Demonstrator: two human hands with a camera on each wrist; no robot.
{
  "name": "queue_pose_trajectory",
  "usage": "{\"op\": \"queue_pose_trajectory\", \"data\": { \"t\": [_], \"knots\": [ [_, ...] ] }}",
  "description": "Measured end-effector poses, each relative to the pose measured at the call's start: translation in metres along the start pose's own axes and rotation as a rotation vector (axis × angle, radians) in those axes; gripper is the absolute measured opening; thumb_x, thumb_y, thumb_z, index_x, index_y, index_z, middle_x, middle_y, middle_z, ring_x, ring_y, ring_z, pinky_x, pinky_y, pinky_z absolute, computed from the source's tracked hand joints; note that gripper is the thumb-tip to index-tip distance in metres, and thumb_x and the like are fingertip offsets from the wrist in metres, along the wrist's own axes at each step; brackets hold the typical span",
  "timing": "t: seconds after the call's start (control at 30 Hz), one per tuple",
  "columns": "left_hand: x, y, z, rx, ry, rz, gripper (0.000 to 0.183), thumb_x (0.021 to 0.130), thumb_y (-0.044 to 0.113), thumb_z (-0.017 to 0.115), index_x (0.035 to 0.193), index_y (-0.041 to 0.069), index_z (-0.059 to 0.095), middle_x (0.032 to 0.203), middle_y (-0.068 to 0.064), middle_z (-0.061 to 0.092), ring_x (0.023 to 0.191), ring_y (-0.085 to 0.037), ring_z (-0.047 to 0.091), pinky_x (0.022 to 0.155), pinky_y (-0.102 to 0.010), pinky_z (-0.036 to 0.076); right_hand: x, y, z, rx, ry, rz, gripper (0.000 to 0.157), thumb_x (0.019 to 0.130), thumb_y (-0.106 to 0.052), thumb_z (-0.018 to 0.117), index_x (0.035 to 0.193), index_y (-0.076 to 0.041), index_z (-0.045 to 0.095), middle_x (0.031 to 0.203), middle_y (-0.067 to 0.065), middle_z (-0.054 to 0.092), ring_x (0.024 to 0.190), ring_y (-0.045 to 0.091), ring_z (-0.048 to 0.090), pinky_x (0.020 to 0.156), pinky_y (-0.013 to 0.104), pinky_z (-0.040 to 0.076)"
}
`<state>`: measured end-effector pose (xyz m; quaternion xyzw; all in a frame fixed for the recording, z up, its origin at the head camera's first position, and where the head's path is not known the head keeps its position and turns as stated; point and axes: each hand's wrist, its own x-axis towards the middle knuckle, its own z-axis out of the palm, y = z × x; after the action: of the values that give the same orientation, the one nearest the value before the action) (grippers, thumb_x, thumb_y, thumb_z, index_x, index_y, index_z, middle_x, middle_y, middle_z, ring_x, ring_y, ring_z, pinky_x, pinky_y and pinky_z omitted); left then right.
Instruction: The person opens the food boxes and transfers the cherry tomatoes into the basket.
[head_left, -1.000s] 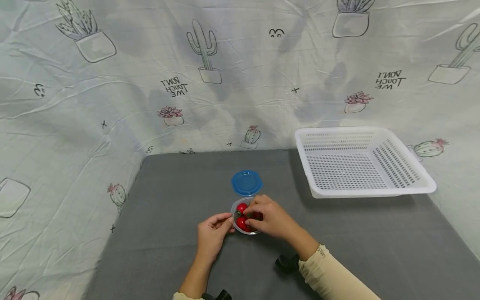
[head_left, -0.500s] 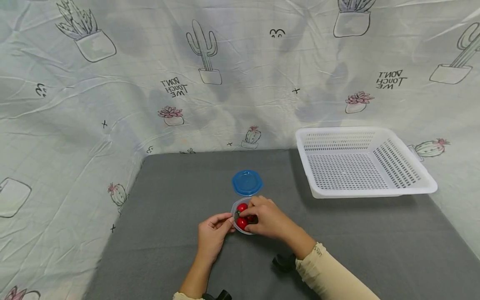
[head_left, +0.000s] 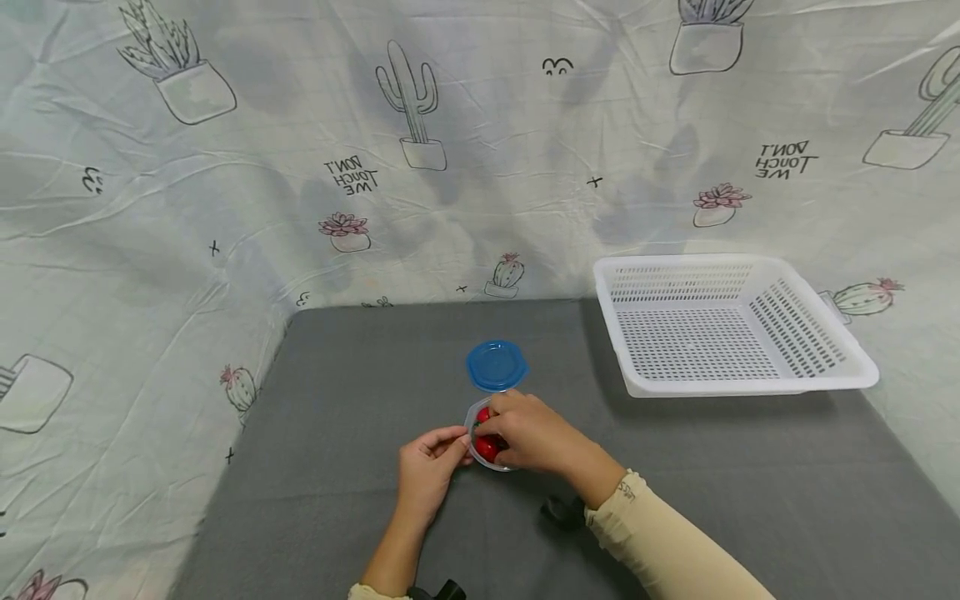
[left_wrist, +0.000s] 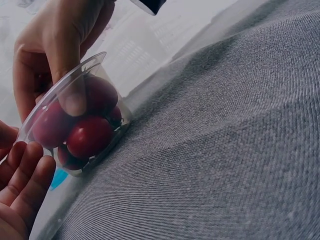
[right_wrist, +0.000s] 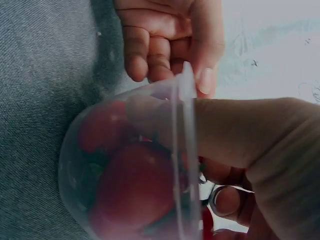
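Note:
A small clear plastic container (head_left: 472, 412) stands upright on the grey cloth with several small red tomatoes (head_left: 487, 449) inside. My left hand (head_left: 429, 473) pinches its left rim between thumb and fingertips. From the right, my right hand (head_left: 536, 435) reaches over the rim with curled fingers and grips a tomato among the others. In the left wrist view a digit of the right hand (left_wrist: 62, 45) presses down beside the tomatoes (left_wrist: 90, 136). Through the container's wall (right_wrist: 75, 175), the right wrist view shows the thumb inside against a tomato (right_wrist: 135, 185); the other fingertips are partly hidden.
A blue lid (head_left: 497, 365) lies flat just behind the container. At the back right stands a white perforated basket (head_left: 637, 386). Behind the grey-covered table (head_left: 360, 375) hangs a pale cloth (head_left: 285, 150) printed with cacti.
My right hand has shifted slightly left and further over the container, covering more of the tomatoes. The left hand has kept its place at the rim.

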<state>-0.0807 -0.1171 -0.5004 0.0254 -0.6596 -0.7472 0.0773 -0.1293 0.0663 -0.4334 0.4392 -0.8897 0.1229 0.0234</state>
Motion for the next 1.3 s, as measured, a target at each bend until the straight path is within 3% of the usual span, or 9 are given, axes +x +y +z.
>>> {"op": "queue_pose_trajectory", "data": {
  "t": [0.2, 0.47, 0.67, 0.87, 1.13, 1.3],
  "knots": [
    [0.000, 0.000, 0.000, 0.002, -0.002, 0.004, 0.016, 0.085, 0.000, 0.074, 0.096, -0.011, 0.071, 0.086, -0.028, 0.071, 0.063, -0.014, 0.069, 0.061, -0.035, 0.062, 0.000, 0.003, 0.005, 0.030, 0.034, -0.024, 0.030, 0.076, -0.028, 0.085, 0.103, -0.021, 0.076, 0.089, -0.004, 0.056, 0.083, 0.013, 0.050, 0.067, 0.026, 0.042],
    [-0.001, 0.001, 0.001, -0.015, -0.001, 0.010, 0.016, 0.085, -0.001, 0.074, 0.096, -0.012, 0.070, 0.086, -0.024, 0.072, 0.063, -0.013, 0.069, 0.060, -0.031, 0.062, -0.005, 0.014, 0.012, 0.191, 0.218, -0.065, 0.029, 0.077, -0.029, 0.083, 0.103, -0.018, 0.077, 0.093, -0.005, 0.058, 0.084, 0.011, 0.042, 0.069, 0.023, 0.042],
    [0.000, 0.002, 0.001, -0.011, -0.003, 0.009, 0.014, 0.084, -0.001, 0.074, 0.095, -0.010, 0.071, 0.083, -0.020, 0.072, 0.063, -0.014, 0.069, 0.060, -0.032, 0.062, -0.010, 0.018, 0.016, 0.251, 0.353, -0.128, 0.029, 0.078, -0.027, 0.082, 0.103, -0.012, 0.077, 0.110, -0.001, 0.067, 0.105, 0.018, 0.053, 0.082, 0.029, 0.055],
    [0.000, 0.001, 0.001, 0.002, 0.000, 0.011, 0.012, 0.084, -0.002, 0.074, 0.094, -0.009, 0.071, 0.082, -0.020, 0.072, 0.062, -0.014, 0.070, 0.059, -0.033, 0.062, -0.014, 0.023, 0.018, 0.336, 0.447, -0.180, 0.036, 0.078, -0.020, 0.083, 0.110, -0.005, 0.074, 0.112, 0.006, 0.072, 0.113, 0.024, 0.061, 0.093, 0.036, 0.057],
    [0.000, 0.001, 0.001, 0.023, 0.001, 0.013, 0.011, 0.084, -0.001, 0.075, 0.092, -0.008, 0.072, 0.083, -0.025, 0.071, 0.062, -0.015, 0.070, 0.059, -0.034, 0.062, -0.019, 0.030, 0.015, 0.329, 0.529, -0.206, 0.036, 0.078, -0.019, 0.085, 0.108, -0.003, 0.075, 0.109, 0.008, 0.074, 0.105, 0.021, 0.068, 0.095, 0.051, 0.055],
    [0.000, 0.001, 0.001, 0.018, 0.000, 0.011, 0.012, 0.084, -0.002, 0.075, 0.093, -0.009, 0.072, 0.082, -0.025, 0.071, 0.063, -0.015, 0.070, 0.060, -0.034, 0.062, -0.023, 0.034, 0.001, 0.285, 0.534, -0.169, 0.036, 0.077, -0.022, 0.085, 0.106, -0.003, 0.075, 0.109, 0.006, 0.074, 0.104, 0.020, 0.069, 0.096, 0.049, 0.055]
  ]
}}
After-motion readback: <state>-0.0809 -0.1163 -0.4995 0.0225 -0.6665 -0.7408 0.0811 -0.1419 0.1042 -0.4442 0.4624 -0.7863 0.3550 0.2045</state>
